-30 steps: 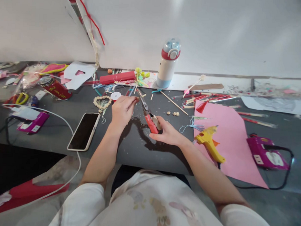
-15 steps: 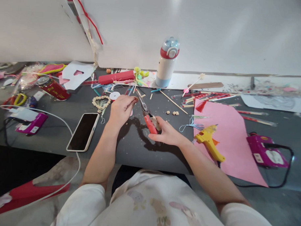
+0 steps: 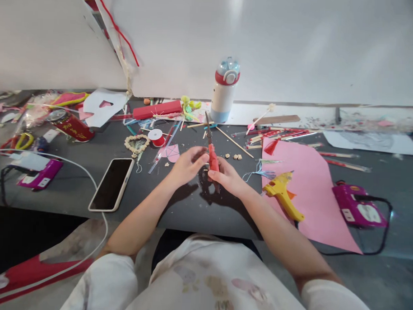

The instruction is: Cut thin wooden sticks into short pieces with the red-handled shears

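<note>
R hand [image 3: 228, 177] grips red-handled pliers [image 3: 213, 159] over the dark gray tabletop [image 3: 197, 218], tips aimed toward 12 o'clock; L hand [image 3: 189, 165] curls just beside the handle at 9, can't tell if it holds anything. From the pliers, small wooden pcs. [image 3: 237, 157] lie nr. 3, yellow glue gun [image 3: 284, 196] on pink sheet [image 3: 314, 186] abt. 4, red spool [image 3: 156, 137] btwn. 9 & 10, phone [image 3: 110, 184] btwn. 8 & 9. White bottle [image 3: 222, 99] w/ red collar stands upright at 12.

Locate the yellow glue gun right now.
In the head view, the yellow glue gun lies on the pink sheet, near its left edge, to the right of the right hand.
</note>
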A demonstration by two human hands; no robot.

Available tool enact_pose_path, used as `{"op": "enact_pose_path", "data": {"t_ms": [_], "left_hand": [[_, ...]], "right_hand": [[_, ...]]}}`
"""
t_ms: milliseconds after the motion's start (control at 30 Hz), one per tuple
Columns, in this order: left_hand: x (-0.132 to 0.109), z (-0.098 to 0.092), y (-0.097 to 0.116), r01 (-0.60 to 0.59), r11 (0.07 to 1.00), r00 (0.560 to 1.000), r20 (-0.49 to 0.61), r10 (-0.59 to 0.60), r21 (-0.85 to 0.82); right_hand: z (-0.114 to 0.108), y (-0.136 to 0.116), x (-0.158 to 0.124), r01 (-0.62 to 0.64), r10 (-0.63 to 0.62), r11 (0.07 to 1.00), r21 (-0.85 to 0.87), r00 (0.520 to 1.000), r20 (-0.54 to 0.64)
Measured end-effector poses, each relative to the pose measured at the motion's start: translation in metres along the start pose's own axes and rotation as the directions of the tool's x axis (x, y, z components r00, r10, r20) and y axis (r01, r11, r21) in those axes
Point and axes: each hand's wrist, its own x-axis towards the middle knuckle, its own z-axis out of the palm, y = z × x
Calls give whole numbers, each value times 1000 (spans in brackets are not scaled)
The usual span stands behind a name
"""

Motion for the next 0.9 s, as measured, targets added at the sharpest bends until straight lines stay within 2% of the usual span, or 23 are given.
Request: {"op": "enact_pose_path", "data": {"t_ms": [33, 100, 233, 333, 500, 900], "left_hand": [[-1, 5, -1, 23, 997, 995, 103, -14, -79], [-4, 14, -2, 78, 972, 982, 186, -37, -221], [-6, 19, -2, 142, 913, 975, 212, -63, -382], [-5, 20, -3, 126, 926, 982, 178, -65, -357], [-5, 25, -7, 48, 935, 992, 124, -4, -352], [-7, 25, -6, -13, 955, 988, 145, 59, -296]], "right_hand": [[1, -1, 0, 4, -4, 1000, 2, 1000, -2], [2, -3, -2, 6, -6, 1000, 5, 1000, 4], [5, -1, -2, 12, -12, 1000, -1, 999, 34], [6, 2, -1, 45, -46, 999, 23, 998, 36], [7, 4, 0, 85, -88, 995, 45, 994, 61], [8, -1, -3, 44, -50, 996, 73, 996, 79]]}}
